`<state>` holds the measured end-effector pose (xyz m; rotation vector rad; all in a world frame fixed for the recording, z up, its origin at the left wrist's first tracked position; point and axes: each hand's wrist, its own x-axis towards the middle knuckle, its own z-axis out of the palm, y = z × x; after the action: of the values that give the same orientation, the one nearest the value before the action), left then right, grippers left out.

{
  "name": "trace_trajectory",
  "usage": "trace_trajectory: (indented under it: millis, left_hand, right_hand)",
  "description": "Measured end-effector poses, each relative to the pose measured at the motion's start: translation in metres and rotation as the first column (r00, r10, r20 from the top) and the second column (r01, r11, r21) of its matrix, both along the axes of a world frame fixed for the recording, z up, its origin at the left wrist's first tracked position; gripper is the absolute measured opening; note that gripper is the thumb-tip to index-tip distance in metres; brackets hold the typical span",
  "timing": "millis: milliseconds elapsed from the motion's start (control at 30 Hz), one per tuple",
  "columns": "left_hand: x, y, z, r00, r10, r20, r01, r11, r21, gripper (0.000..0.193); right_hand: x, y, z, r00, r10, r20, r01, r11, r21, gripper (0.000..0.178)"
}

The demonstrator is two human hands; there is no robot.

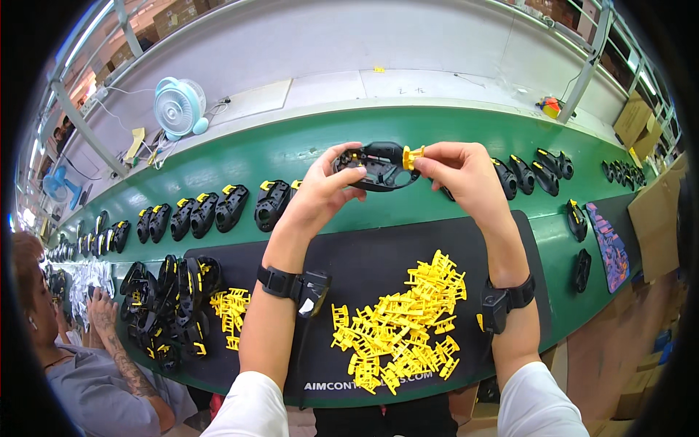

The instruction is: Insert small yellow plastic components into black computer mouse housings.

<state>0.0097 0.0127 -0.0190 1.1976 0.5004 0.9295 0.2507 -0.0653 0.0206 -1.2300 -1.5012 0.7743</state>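
Note:
My left hand [320, 193] grips a hollow black plastic housing [378, 171] by its left end, above the far part of the bench. The housing's inner side shows, with a round opening near its right end. Between thumb and fingers of my right hand [462, 175] is a small yellow plastic clip [411, 156], at the right end of the housing. Whether the clip is seated in it I cannot tell. Below my hands, a loose pile of yellow plastic clips [408, 317] lies on a black mat [364, 247].
Black housings with yellow parts [231, 207] line the green bench [291, 135]; others are heaped [175, 306] at left, beside a smaller pile of yellow clips [231, 309]. A co-worker [102, 379] sits at left. A light-blue fan [180, 107] stands on the back ledge.

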Motion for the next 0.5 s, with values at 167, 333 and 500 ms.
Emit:
trace_trajectory:
  millis: [167,333,500]
  left_hand:
    - [0.001,-0.01,0.012,0.998,-0.051,-0.047,0.053,0.998,0.034,0.053]
    - [0.015,-0.023,0.015,0.993,-0.1,-0.062,0.11,0.977,0.182,0.062]
    - [0.015,-0.022,0.017,0.991,-0.113,-0.072,0.124,0.977,0.174,0.064]
  right_hand:
    - [-0.016,-0.014,0.012,0.981,-0.062,0.186,0.037,0.991,0.132,0.014]
    - [-0.018,-0.004,-0.002,0.936,-0.139,0.323,0.006,0.924,0.381,0.012]
    - [-0.028,-0.012,0.009,0.943,-0.187,0.275,0.064,0.914,0.4,0.009]
